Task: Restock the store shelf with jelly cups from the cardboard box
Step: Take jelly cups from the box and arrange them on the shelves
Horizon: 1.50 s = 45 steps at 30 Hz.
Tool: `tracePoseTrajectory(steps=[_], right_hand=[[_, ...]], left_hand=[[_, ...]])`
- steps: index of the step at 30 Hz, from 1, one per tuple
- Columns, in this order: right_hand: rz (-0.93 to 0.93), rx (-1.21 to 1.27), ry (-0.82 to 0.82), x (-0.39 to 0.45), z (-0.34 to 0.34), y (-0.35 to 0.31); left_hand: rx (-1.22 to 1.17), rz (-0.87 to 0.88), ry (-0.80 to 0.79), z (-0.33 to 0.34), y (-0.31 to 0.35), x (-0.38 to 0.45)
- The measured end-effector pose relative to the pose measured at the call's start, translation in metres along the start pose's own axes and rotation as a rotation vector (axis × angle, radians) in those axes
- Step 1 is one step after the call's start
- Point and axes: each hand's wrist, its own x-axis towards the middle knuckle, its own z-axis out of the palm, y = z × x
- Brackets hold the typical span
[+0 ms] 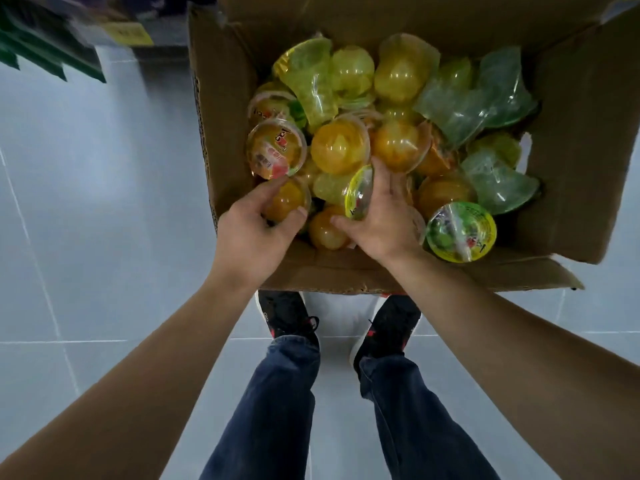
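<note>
Pale floor tiles (pixel 86 209) run under an open cardboard box (pixel 571 140) heaped with jelly cups. Inside its near-left corner, the left hand (pixel 256 226) curls around an orange jelly cup (pixel 287 200), dome upward. Beside it, the right hand (pixel 377 220) grips a yellow-rimmed cup (pixel 360 195) lying on its side, lid facing left. Further right lies a green-lidded cup (pixel 460 232), lid up.

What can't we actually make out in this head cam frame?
- Store shelf: top-left corner, motion-blurred and cut by the frame edge; stock unreadable.
- Cardboard box depth: lower jelly cups hidden under the top layer.
- Left hand fingertips: behind an orange cup.
- Right hand: fingers buried among cups.
- Lid print: too small.
</note>
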Motion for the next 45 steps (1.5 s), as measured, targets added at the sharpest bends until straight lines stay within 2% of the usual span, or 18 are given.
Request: tracePoseTrajectory(steps=[7,16,23,30,37,45], right_hand=[[0.028,0.101,0.036,-0.005,-0.034,0.000],[-0.067,0.095,0.130,0.015,-0.104,-0.024],[-0.151,0.107,0.227,0.055,-0.101,-0.028],[-0.168,0.152,0.267,0.072,-0.090,-0.017],[-0.131,0.189,0.289,0.060,-0.087,-0.011],[-0.107,0.201,0.242,0.038,-0.094,-0.015]], left_hand=[[-0.073,0.008,-0.001,-0.004,0.003,0.016],[-0.045,0.025,0.053,-0.003,0.038,0.048],[-0.077,0.054,0.115,0.009,0.059,0.113],[0.030,-0.001,0.218,0.033,0.056,0.160],[0.048,0.137,0.360,0.041,0.052,0.142],[-0.074,0.204,0.339,0.043,0.049,0.117]])
